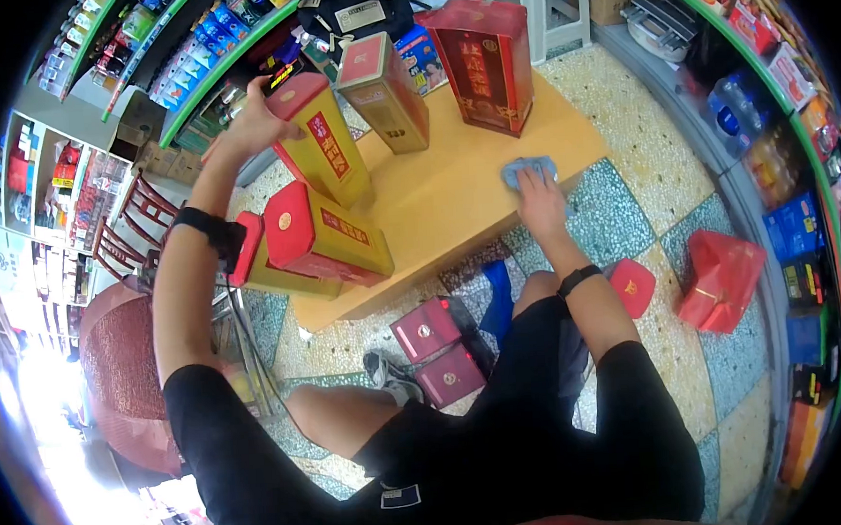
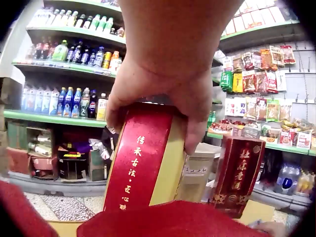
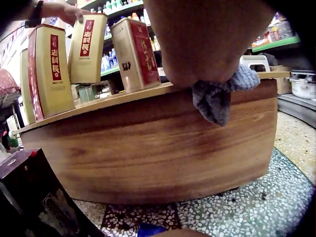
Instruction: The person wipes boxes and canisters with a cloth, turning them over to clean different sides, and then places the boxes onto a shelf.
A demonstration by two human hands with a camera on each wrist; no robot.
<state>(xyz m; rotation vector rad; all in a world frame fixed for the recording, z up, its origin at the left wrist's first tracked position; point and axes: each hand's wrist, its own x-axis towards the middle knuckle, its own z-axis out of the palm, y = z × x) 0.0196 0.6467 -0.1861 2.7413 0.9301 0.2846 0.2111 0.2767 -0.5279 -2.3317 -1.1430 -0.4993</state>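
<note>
My left hand (image 1: 250, 129) grips the top of a yellow tin with a red lid (image 1: 326, 140); in the left wrist view its fingers and thumb span the red-and-yellow tin (image 2: 140, 163). The right wrist view shows that tin (image 3: 88, 49) tilted. My right hand (image 1: 540, 201) presses a blue-grey cloth (image 1: 520, 172) on the tabletop near the front edge, and the cloth (image 3: 217, 98) hangs over that edge. Two more red-lidded tins (image 1: 330, 236) stand at the table's left end. A gold tin (image 1: 385, 100) and a red box (image 1: 482, 67) stand towards the back.
The yellow-brown table (image 1: 427, 206) stands on a patterned floor. Below its front edge are dark red boxes (image 1: 428, 330) and a blue item (image 1: 499, 301). A red bag (image 1: 722, 282) and a red lid (image 1: 632, 288) lie at the right. Shelves of goods line both sides.
</note>
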